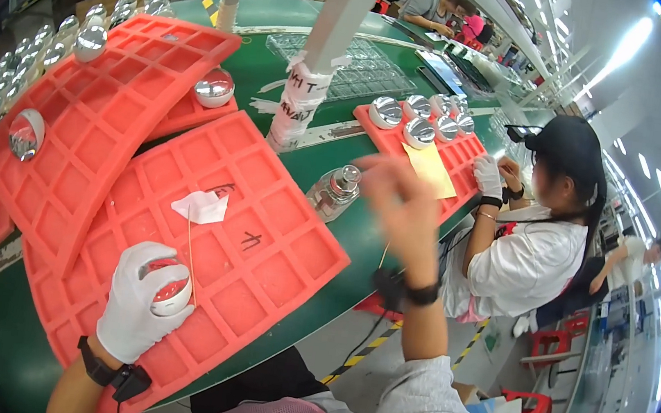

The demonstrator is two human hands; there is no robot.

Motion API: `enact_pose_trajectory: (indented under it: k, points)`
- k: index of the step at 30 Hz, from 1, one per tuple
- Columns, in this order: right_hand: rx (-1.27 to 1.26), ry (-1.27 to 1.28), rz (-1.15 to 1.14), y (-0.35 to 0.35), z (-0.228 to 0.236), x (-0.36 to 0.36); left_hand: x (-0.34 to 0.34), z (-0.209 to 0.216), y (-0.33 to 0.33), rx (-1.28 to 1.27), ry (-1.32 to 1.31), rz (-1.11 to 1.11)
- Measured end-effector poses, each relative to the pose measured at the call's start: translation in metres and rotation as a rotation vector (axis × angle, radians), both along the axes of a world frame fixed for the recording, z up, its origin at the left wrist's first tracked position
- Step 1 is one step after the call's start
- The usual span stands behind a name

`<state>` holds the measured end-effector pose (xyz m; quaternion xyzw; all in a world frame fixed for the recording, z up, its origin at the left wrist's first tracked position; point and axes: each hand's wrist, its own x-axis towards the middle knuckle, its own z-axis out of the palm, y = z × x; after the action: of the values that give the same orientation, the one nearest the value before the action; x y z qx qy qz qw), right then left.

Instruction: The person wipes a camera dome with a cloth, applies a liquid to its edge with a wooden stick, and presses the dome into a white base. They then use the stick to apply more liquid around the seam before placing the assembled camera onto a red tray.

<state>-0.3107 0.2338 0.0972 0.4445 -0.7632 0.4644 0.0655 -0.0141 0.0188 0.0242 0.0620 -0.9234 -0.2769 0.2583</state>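
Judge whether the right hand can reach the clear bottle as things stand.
Likely yes: the blurred right hand appears close beside the clear bottle, with nothing visible between them, though whether it holds anything is unclear.

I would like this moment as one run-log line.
left hand: gloved, holds shiny ball at red tray | right hand: bare, motion-blurred, near clear bottle

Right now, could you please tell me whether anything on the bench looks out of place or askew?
Yes: the upper red compartment tray lies askew, overlapping the front red tray instead of lining up. A crumpled white scrap and thin stick, possibly stray, lie across the front red tray.
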Motion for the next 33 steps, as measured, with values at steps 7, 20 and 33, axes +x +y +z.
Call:
enact_pose_trajectory:
  k: [7,20,33]
  points:
    - [0.224,0.262,-0.545,0.120,-0.084,-0.260,-0.008,0.010,0.003,0.022,0.030,-0.025]
    - [0.538,0.157,-0.353,0.117,-0.103,-0.298,-0.003,-0.003,-0.008,-0.042,0.045,0.007]
    - [0.435,-0.318,-0.449,0.121,-0.099,-0.313,0.001,-0.008,-0.017,0.132,-0.009,-0.061]
